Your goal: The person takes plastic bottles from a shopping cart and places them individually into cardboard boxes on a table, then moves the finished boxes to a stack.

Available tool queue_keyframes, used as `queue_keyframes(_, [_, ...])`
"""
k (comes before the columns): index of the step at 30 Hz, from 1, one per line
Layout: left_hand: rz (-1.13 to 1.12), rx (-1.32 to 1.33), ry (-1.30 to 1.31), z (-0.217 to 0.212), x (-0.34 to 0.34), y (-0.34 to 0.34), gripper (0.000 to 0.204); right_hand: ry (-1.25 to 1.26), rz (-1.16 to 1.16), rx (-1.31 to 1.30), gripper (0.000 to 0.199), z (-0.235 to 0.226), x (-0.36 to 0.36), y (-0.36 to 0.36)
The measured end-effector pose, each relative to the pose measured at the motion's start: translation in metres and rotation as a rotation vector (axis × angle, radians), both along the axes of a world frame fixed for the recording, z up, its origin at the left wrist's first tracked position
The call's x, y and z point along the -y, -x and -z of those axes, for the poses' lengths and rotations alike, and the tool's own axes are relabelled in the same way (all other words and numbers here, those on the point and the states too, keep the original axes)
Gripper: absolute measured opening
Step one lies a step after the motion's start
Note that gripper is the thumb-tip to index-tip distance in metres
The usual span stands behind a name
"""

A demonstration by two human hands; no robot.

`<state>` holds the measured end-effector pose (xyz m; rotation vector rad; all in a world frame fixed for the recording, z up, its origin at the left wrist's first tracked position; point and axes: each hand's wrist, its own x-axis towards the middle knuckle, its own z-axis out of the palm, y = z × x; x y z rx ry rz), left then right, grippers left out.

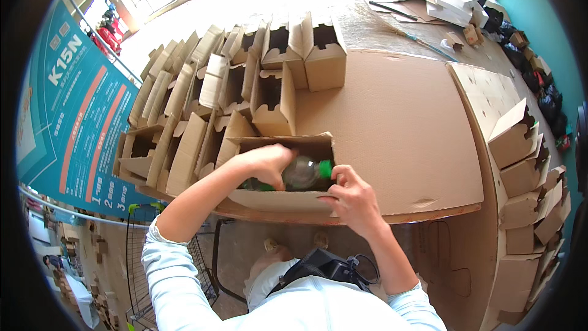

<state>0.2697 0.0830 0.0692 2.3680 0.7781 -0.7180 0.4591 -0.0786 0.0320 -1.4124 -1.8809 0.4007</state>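
In front of me on the table stands an open cardboard box (275, 200). Inside it a clear plastic bottle (300, 173) lies tilted, its green cap (325, 169) toward the right wall. My left hand (269, 163) reaches into the box from the left, thumb and fingers curled about the bottle's left end; the fingertips are partly hidden. At the box's right end, my right hand (355, 201) pinches the wall's edge beside the cap, with index finger and thumb bent. More green shows low in the box under my left hand, too covered to make out.
Several open cardboard boxes (269, 98) stand in tight rows at the left and back. A flat cardboard sheet (398, 135) covers the table. More boxes (514, 138) line the right side. A teal banner (73, 122) hangs left, above a wire cart (144, 257).
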Motion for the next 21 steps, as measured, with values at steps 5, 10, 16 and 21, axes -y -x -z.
queue_keyframes(5, [0.284,-0.296,0.087,0.093,-0.003,-0.006,0.071,-0.001,-0.039,0.038,0.023,0.002,-0.002,0.000])
queue_keyframes(10, [0.274,-0.179,0.128,0.116,-0.014,0.015,0.068,0.002,-0.036,0.027,0.024,-0.001,-0.004,0.004])
queue_keyframes(16, [-0.051,-0.020,0.171,0.021,0.012,0.009,0.039,0.026,0.019,0.029,0.050,0.006,-0.001,0.011])
queue_keyframes(21, [-0.547,1.041,-0.293,-0.014,0.070,0.073,0.040,-0.025,0.078,-0.208,0.072,0.030,0.006,0.007])
